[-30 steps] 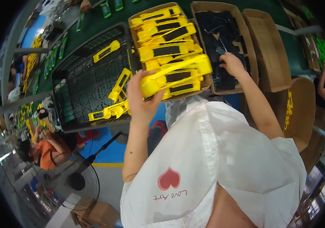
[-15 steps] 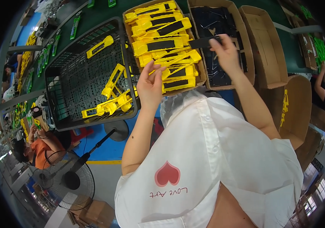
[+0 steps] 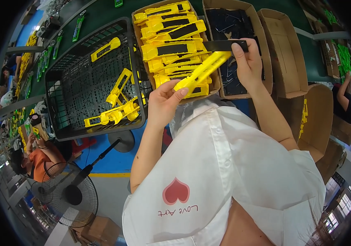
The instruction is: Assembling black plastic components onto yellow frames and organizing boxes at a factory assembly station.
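Between the fingers of my left hand (image 3: 165, 102) is the near end of a long yellow plastic frame (image 3: 202, 74), tilted up to the right. My right hand (image 3: 248, 65) grips a flat black strip (image 3: 220, 45), with the frame's far end close below it. Whether frame and strip touch, I cannot tell. Under and beyond my hands, a cardboard box (image 3: 137, 30) holds several yellow frames with black strips in them. To its right, a second cardboard box (image 3: 267, 53) contains many black strips (image 3: 235, 26).
A black plastic crate (image 3: 52, 110) at left holds several yellow frames (image 3: 119, 88). Another cardboard box (image 3: 294, 53) stands far right. Green-handled tools (image 3: 78, 28) lie on the green table (image 3: 97, 14). A standing fan (image 3: 73, 194) and a person in orange (image 3: 42, 164) are at lower left.
My left hand has picked up a yellow frame and holds it slanted toward my right hand. The right hand, keeping the black strip, has shifted slightly right and nearer to me.
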A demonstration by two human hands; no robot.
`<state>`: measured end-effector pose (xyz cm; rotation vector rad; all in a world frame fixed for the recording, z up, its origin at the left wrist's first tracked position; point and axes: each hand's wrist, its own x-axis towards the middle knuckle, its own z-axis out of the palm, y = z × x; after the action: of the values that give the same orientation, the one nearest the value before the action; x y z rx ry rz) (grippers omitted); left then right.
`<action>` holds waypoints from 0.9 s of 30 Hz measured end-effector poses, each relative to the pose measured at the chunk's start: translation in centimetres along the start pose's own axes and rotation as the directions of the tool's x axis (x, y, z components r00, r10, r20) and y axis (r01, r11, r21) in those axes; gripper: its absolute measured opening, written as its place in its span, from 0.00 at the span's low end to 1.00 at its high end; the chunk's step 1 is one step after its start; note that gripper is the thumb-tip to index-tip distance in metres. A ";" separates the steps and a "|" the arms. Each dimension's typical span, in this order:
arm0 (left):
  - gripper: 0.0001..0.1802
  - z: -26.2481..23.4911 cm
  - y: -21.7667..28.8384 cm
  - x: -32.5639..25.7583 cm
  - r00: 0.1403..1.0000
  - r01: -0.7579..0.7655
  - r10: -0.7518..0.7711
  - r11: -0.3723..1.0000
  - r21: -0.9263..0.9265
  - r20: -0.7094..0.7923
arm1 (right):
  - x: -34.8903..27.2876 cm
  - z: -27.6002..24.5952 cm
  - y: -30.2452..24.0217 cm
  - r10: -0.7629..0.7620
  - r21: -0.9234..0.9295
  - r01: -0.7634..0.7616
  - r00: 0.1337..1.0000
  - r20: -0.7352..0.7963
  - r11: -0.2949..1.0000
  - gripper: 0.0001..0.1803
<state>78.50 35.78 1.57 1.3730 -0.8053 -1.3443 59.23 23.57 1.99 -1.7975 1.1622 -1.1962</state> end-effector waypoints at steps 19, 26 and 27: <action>0.23 -0.1 0.5 -1.3 0.916 -0.393 0.400 0.893 0.220 0.015 | -0.2 -0.7 -4.4 0.142 0.120 -0.142 0.990 0.014 0.982 0.12; 0.28 0.3 -0.1 -0.8 0.663 -0.661 0.743 0.526 0.535 0.089 | -0.2 -0.3 -4.4 0.126 0.098 -0.123 0.992 -0.025 0.988 0.11; 0.23 0.0 0.2 -0.6 0.587 -0.692 0.781 0.348 0.632 0.214 | 0.1 -0.3 -4.2 0.226 0.053 -0.226 0.974 0.011 0.973 0.11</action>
<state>78.45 36.32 1.94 1.2856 -1.6877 -0.1849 60.28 25.05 5.75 -1.5791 1.2812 -1.0783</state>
